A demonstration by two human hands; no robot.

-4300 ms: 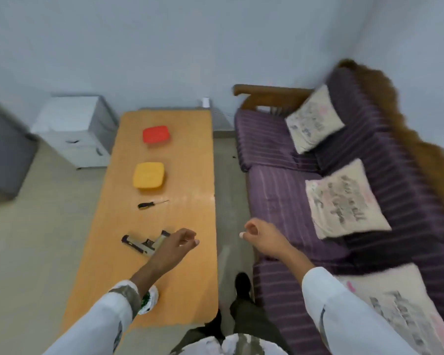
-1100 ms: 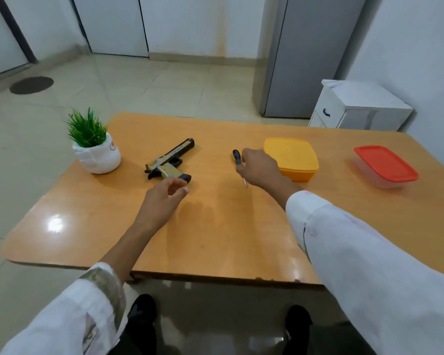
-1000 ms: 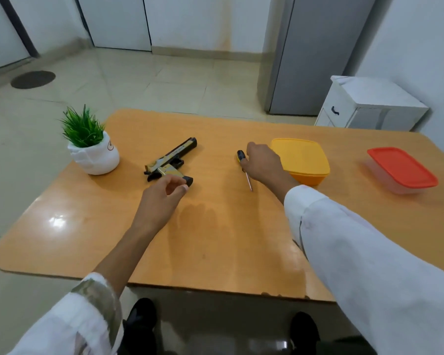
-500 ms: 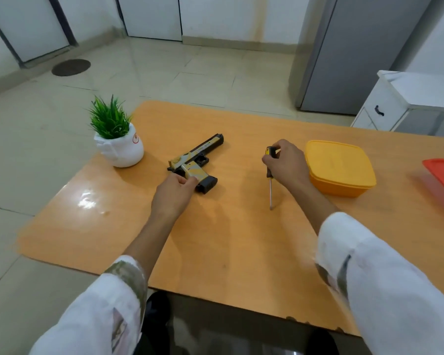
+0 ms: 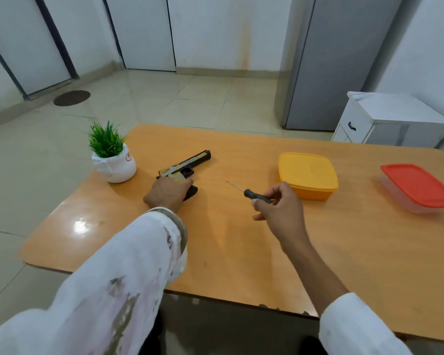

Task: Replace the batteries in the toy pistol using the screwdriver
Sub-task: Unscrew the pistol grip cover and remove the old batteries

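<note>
Table (image 5: 241, 252) is the reference. Yellow box (image 5: 307, 175) far right of centre, red box (image 5: 418, 187) further right. Pistol (image 5: 187, 165) lies far left; left hand (image 5: 168, 192) closed over its grip. Right hand (image 5: 280, 207) pinches screwdriver (image 5: 256, 195) above centre, tip toward pistol.
</note>
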